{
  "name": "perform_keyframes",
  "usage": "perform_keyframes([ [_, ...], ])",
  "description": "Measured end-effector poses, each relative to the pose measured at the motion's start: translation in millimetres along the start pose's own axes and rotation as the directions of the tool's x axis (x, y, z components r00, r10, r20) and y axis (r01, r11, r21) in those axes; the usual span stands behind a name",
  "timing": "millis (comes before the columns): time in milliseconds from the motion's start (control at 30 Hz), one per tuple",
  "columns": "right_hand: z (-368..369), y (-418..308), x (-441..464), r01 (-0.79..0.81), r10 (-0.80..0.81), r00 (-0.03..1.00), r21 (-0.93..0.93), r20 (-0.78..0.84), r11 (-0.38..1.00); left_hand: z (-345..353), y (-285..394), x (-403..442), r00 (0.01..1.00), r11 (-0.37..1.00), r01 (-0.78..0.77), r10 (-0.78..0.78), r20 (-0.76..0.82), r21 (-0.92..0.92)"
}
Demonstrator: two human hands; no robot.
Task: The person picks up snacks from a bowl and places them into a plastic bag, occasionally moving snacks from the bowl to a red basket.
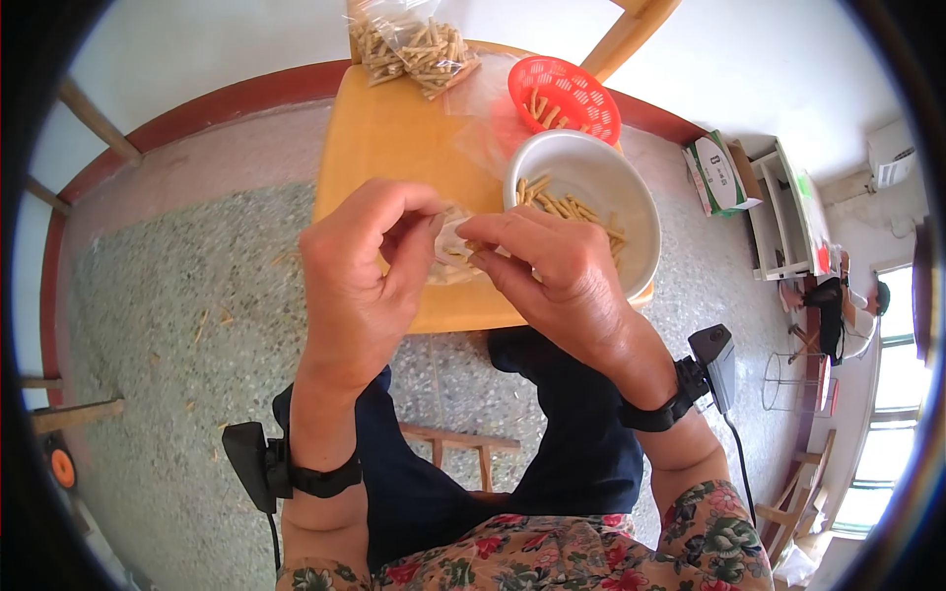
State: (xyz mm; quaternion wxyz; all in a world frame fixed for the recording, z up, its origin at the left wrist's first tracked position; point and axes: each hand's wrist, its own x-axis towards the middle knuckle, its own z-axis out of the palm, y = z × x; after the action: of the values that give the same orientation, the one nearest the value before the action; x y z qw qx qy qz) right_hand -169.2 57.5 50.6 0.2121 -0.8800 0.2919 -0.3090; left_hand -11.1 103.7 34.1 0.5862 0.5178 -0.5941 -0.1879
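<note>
Between my hands is a small clear plastic bag (452, 242). My left hand (363, 268) pinches its left edge between thumb and fingers. At its right edge, the thumb and fingers of my right hand (557, 274) are pressed together; a bit of tan stick seems to show at the fingertips. Behind my right hand stands a whitish bowl (642, 212) with short tan sticks (564, 205) in it. A red perforated basket (562, 83) with several sticks touches the bowl's far side. A large clear bag of sticks (424, 57) lies at the far left of the wooden surface.
The wooden surface (394, 138) also bears thin clear plastic sheets (483, 138) near the basket. Wooden bars (458, 439) show between my legs. A box (717, 172) and a white shelf (783, 212) are at the right. Another person (859, 320) is in the right background.
</note>
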Motion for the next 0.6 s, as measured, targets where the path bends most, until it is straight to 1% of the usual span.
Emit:
perform_keyframes([
  [33, 0.8, -0.1, 0.0, 0.007, -0.007, 1.0, -0.026, -0.002, 1.0, -0.3, -0.3, 0.0, 1.0, 1.0, -0.007, 0.007, -0.005, 0.004],
  [167, -1.5, -0.1, -2.0, -0.008, 0.008, 1.0, 0.005, -0.002, 1.0, -0.9, -0.4, 0.4, 1.0, 1.0, -0.022, 0.022, -0.007, 0.0],
  [267, -7.9, -0.8, -1.6, -0.056, 0.056, 0.998, -0.017, -0.034, 0.998, -1.8, -0.5, 0.8, 1.0, 1.0, -0.016, 0.016, -0.002, 0.004],
  [333, -12.6, -1.4, -2.1, -0.14, 0.132, 0.987, -0.093, -0.088, 0.986, -2.3, 0.5, 0.3, 1.0, 1.0, -0.014, 0.014, -0.01, 0.013],
  [367, -13.4, 0.8, -4.4, -0.149, 0.141, 0.986, -0.092, -0.087, 0.985, -2.3, 1.1, -0.3, 1.0, 1.0, -0.009, 0.009, -0.003, 0.011],
  [433, -13.9, 7.5, -8.3, -0.149, 0.151, 0.989, -0.198, -0.005, 0.969, -1.9, 1.8, 0.0, 1.0, 0.999, -0.002, 0.002, -0.005, -0.032],
  [467, -14.4, 8.7, -9.5, -0.157, 0.159, 0.987, -0.196, -0.003, 0.968, -1.2, 1.8, 0.0, 1.0, 0.999, 0.005, -0.005, 0.001, -0.035],
  [533, -13.1, 11.0, -11.8, -0.18, 0.21, 0.973, -0.249, 0.097, 0.951, -0.8, 0.3, -1.1, 1.0, 1.0, -0.022, 0.022, -0.002, -0.01],
  [600, -11.6, 13.8, -12.3, -0.189, 0.222, 0.969, -0.249, 0.112, 0.95, -0.5, 0.3, -1.5, 0.999, 0.999, -0.047, 0.047, -0.002, -0.017],
])
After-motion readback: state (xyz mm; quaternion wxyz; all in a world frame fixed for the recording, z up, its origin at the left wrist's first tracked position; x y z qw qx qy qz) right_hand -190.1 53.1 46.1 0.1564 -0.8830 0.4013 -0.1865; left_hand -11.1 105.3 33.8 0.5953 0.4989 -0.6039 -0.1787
